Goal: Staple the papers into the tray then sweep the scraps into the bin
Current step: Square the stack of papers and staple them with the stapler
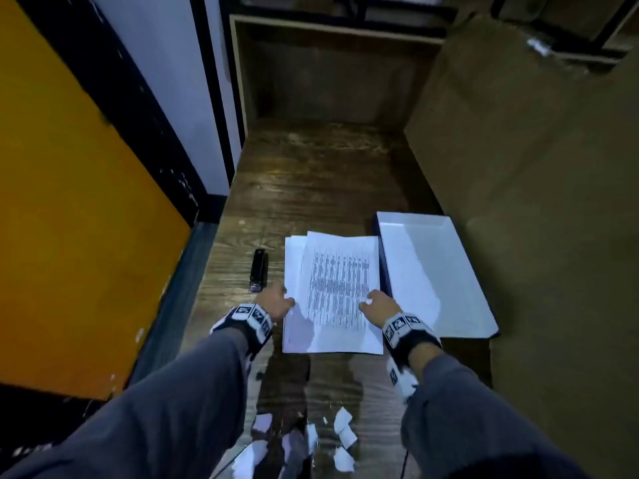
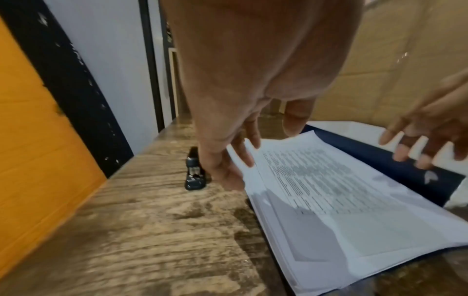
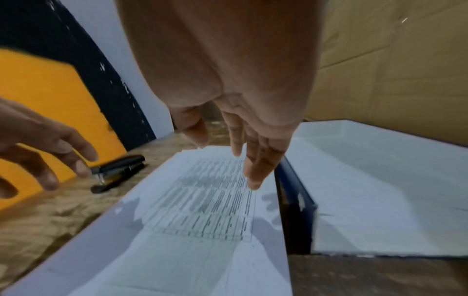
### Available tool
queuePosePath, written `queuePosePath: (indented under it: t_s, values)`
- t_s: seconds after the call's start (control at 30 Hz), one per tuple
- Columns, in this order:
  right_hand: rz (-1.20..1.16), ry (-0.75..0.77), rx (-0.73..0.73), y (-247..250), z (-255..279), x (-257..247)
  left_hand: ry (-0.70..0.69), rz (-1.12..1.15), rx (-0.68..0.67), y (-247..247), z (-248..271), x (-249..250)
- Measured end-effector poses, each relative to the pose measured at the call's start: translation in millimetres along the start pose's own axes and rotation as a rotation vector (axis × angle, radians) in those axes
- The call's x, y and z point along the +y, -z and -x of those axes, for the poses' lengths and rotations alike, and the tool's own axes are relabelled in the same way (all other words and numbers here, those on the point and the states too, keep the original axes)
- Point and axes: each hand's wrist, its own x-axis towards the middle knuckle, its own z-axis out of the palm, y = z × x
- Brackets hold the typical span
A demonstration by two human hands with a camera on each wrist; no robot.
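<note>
A stack of white papers [image 1: 332, 292] with a printed top sheet lies on the wooden table; its sheets are slightly fanned. My left hand [image 1: 281, 299] is at the stack's left edge with fingers [image 2: 243, 154] relaxed and spread, holding nothing. My right hand [image 1: 371, 302] is over the right edge, fingers [image 3: 253, 172] straight. I cannot tell whether either hand touches the paper. A black stapler [image 1: 259, 274] lies just left of the stack, beside my left hand. The white tray [image 1: 435, 271] with dark blue walls sits right of the papers. Torn paper scraps [image 1: 342, 433] lie near the table's front.
A tall cardboard wall [image 1: 536, 167] rises right of the tray. An orange panel [image 1: 69, 202] with a black frame borders the table on the left. An open wooden box [image 1: 332, 70] stands at the far end, with bare tabletop [image 1: 318, 181] before it.
</note>
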Motion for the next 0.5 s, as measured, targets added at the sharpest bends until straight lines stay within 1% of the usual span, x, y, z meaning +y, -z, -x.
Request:
queuePosePath:
  t_s: [0.03,0.07,0.13,0.2,0.23,0.27,0.33,0.43,0.5]
  values:
    - [0.025,-0.022,-0.015,-6,-12,-1,0.026,-0.031,-0.033,-7,-10,2]
    - [0.053,-0.062,0.005,-13,-24,-1,0.082,-0.1,-0.031,-15,-21,0]
    - [0.101,-0.105,0.074,-27,-49,-1,0.216,-0.183,0.024,-25,-32,3]
    - [0.144,-0.143,0.144,-42,-67,2,0.291,-0.266,0.066,-35,-36,9]
    - [0.157,-0.162,0.161,-47,-74,4,0.312,-0.264,0.093,-42,-42,10]
    - [0.154,-0.186,0.166,-50,-80,2,0.349,-0.245,0.133,-48,-46,11]
    - [0.12,-0.214,0.141,-56,-91,-4,0.398,-0.158,0.148,-56,-51,20]
    - [0.069,-0.25,0.177,-57,-99,-10,0.394,0.038,0.167,-61,-57,34]
    - [-0.053,-0.272,0.152,-51,-103,-10,0.409,0.096,0.121,-59,-66,36]
